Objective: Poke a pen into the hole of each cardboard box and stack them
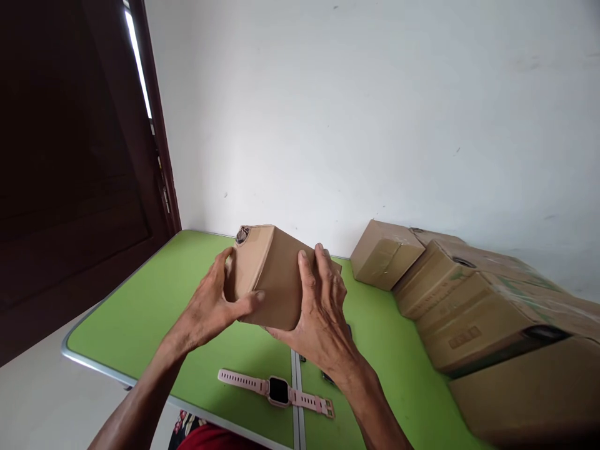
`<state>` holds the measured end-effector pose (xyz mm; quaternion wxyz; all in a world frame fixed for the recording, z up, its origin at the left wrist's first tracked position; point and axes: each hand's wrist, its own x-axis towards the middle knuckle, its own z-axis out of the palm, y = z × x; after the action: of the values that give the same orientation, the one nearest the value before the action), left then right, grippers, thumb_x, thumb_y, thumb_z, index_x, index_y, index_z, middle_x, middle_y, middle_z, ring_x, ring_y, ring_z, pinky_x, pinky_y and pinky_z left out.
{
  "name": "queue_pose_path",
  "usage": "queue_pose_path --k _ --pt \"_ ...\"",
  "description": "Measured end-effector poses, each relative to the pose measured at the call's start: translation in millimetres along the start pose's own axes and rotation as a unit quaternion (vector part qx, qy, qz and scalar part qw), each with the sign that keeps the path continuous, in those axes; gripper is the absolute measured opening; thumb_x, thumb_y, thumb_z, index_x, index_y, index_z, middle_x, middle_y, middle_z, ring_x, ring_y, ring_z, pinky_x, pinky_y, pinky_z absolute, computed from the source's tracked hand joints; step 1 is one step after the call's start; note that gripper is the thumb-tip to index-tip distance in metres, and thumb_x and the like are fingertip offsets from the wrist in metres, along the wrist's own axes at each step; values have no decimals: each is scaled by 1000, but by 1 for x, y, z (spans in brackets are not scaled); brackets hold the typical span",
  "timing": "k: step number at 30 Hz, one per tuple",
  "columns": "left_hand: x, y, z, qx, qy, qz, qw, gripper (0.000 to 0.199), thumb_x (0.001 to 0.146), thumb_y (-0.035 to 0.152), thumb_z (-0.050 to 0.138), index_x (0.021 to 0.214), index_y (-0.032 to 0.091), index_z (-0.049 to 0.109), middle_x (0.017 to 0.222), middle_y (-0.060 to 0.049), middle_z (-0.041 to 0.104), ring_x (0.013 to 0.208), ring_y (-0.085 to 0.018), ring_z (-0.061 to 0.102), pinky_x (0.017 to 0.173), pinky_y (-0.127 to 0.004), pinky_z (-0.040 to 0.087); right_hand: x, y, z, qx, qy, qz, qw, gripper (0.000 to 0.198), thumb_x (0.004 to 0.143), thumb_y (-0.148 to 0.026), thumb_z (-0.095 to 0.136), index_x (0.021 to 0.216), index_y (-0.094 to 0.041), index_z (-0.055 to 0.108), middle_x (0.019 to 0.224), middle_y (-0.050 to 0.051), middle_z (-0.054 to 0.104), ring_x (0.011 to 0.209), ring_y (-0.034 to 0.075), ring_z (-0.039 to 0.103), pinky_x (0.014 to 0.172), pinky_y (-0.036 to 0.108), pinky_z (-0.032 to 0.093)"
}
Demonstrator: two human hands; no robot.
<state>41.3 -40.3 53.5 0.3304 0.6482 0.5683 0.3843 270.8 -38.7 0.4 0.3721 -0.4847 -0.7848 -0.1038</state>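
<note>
Between my two hands is a small brown cardboard box, held tilted above the green table. My left hand grips its left end, with the thumb on the front edge. Around the right end wraps my right hand, fingers on the upper face and thumb beneath. A dark round spot, perhaps a hole with something in it, shows at the box's upper left corner. Below the box a pink smartwatch lies flat with its strap stretched out. Partly hidden behind my right wrist is a dark object on the table.
Several cardboard boxes line the table's right side against the white wall. The green folding table has a metal rim and a centre seam. A dark door stands at the left.
</note>
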Motion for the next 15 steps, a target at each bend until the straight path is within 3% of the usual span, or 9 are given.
queue_pose_path --k 2,5,7,9,11,13,15 --pt "3 4 -9 15 -9 13 1000 118 75 75 72 172 18 35 154 -23 60 132 -45 62 102 -62 59 5 1 -4 -8 -11 -23 1000 144 83 -47 93 178 -24 -13 184 27 0 169 57 9 129 83 19" --pt "7 12 -30 48 -4 41 998 115 78 76 72 171 19 39 161 -22 56 139 -48 57 112 -66 52 13 4 -6 7 -34 -42 999 144 82 -44 93 178 -28 -13 180 29 11 164 59 20 124 83 30" --pt "8 15 -43 40 -1 66 997 105 84 78 70 169 22 45 167 -20 52 146 -49 52 115 -66 50 17 7 -3 67 -48 -21 996 147 77 -45 95 178 -31 -10 176 27 20 160 58 28 120 81 37" --pt "10 12 -52 -5 -8 94 996 97 90 79 64 170 28 45 169 -18 50 148 -48 50 114 -64 51 20 12 4 194 -61 25 979 150 72 -55 95 178 -31 -8 174 24 25 159 55 32 120 79 41" --pt "14 4 -52 -69 -15 122 990 102 91 83 61 174 30 35 165 -19 51 143 -46 55 111 -64 54 22 17 13 377 -87 93 917 145 71 -66 90 178 -31 0 173 22 33 156 50 40 118 74 47" --pt "19 -8 -45 -110 -18 147 983 119 84 89 63 178 29 22 165 -22 48 141 -47 56 112 -69 52 23 21 20 541 -114 173 815 130 72 -74 85 176 -29 21 166 21 49 149 47 53 114 68 54" --pt "22 -19 -33 -111 -33 174 978 131 77 87 74 179 27 19 171 -24 41 149 -52 48 117 -76 46 25 24 25 627 -135 241 728 114 70 -77 85 164 -25 46 152 21 66 139 47 63 109 65 58"
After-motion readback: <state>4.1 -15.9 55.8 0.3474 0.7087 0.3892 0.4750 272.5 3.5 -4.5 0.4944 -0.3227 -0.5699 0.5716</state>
